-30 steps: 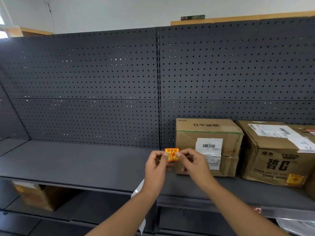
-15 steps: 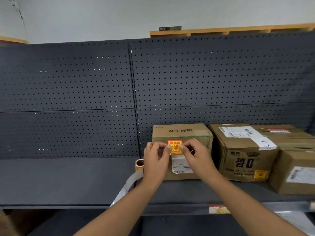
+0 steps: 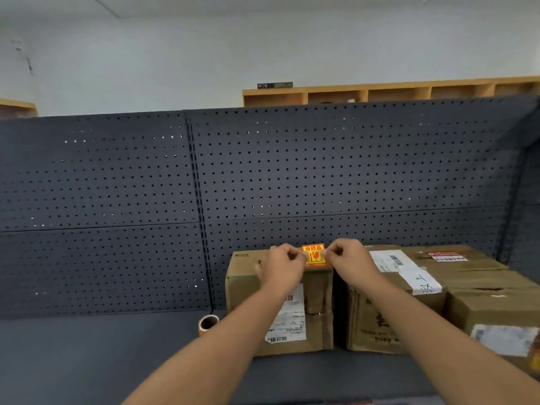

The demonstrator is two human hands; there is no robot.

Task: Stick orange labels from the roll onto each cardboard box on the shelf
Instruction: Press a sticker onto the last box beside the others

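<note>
An orange label (image 3: 314,254) is held over the top right of the leftmost cardboard box (image 3: 248,290). My left hand (image 3: 282,267) pinches its left edge and my right hand (image 3: 349,263) pinches its right edge. Whether the label touches the box top cannot be told. The label roll (image 3: 208,324) stands on the shelf (image 3: 87,355) just left of that box. Two more cardboard boxes, one (image 3: 409,287) in the middle and one (image 3: 496,325) at the right, stand beside it.
A dark pegboard back panel (image 3: 117,206) rises behind the shelf. Wooden cubbyholes (image 3: 380,93) line the wall beyond it. The rightmost box carries an orange label (image 3: 535,353) at the frame edge.
Both hands lifted the label from the box's front face up over its top edge. My head moved closer and the view shifted right.
</note>
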